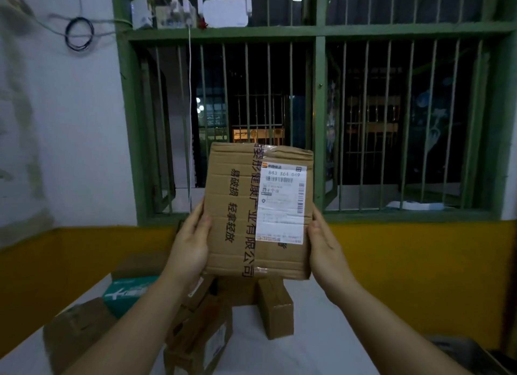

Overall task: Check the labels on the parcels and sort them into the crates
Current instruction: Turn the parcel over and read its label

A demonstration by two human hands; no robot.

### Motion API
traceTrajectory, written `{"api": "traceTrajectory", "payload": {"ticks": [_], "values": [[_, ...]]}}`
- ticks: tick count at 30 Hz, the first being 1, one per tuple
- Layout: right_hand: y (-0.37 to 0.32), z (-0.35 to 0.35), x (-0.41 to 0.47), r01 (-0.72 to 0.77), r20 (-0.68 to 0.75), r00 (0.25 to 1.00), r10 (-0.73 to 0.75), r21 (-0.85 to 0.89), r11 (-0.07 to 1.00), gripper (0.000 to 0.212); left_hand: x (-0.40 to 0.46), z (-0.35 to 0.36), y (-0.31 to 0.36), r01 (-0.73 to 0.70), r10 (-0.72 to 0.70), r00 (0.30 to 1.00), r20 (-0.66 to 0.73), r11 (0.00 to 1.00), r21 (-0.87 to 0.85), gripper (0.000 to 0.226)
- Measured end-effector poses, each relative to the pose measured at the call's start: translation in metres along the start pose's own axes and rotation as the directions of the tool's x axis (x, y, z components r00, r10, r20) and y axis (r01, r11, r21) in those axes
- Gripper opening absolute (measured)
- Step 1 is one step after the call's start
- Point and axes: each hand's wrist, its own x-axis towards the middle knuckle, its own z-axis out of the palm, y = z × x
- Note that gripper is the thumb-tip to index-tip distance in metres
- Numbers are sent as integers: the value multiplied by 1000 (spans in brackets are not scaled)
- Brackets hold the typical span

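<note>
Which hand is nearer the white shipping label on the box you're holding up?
Right. The right hand grips the box edge right beside the shipping label; the left hand grips the opposite edge, across the tape strip.

A table covered with a plain white cloth (321,355) carries several parcels. At its far left corner sits a brown cardboard box (140,265), and just in front of it, touching, a teal-green carton with white print (126,293). Nearer the left edge lies a dented brown cardboard parcel (75,332). In the middle, a heap of brown cardboard boxes (201,330) leans together, the nearest one bearing a white label. Just right of the heap stands a small narrow brown cardboard box (275,309).
</note>
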Motion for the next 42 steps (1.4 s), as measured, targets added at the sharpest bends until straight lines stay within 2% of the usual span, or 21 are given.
{"api": "traceTrajectory", "payload": {"ticks": [6,13,18,21,30,32,36,38,39,42], "values": [[-9,-4,-1,78,32,997,-76,-55,995,50,-5,0,-6,-43,43,999,1,998,-45,39],[-16,-6,-2,91,13,996,-91,-63,994,49,-6,0,-4,-81,80,997,-12,995,-52,44],[-16,-6,-1,82,-9,997,-82,-16,996,42,-5,1,0,-12,-1,998,-71,983,-184,36],[-16,-6,0,66,-20,998,-65,18,998,36,-4,-2,1,32,-48,997,-54,963,-266,37],[-19,-4,-2,58,-18,998,-57,72,996,33,-1,-4,-4,35,-53,996,-73,974,-224,37],[-19,-4,-1,40,-7,999,-40,77,996,32,-2,-4,-2,45,-62,996,-64,969,-242,35],[-26,-9,-1,-49,18,999,47,193,980,28,0,-6,2,63,-94,991,-92,953,-297,24],[-29,-11,-1,-120,15,993,119,236,964,20,1,-9,0,66,-97,992,-85,949,-309,31],[-29,-12,-1,-158,16,987,159,265,951,32,1,-10,0,81,-106,992,-67,950,-302,41],[-27,-13,3,-280,47,959,278,255,925,90,1,-15,-6,128,-129,992,13,962,-243,73]]}}
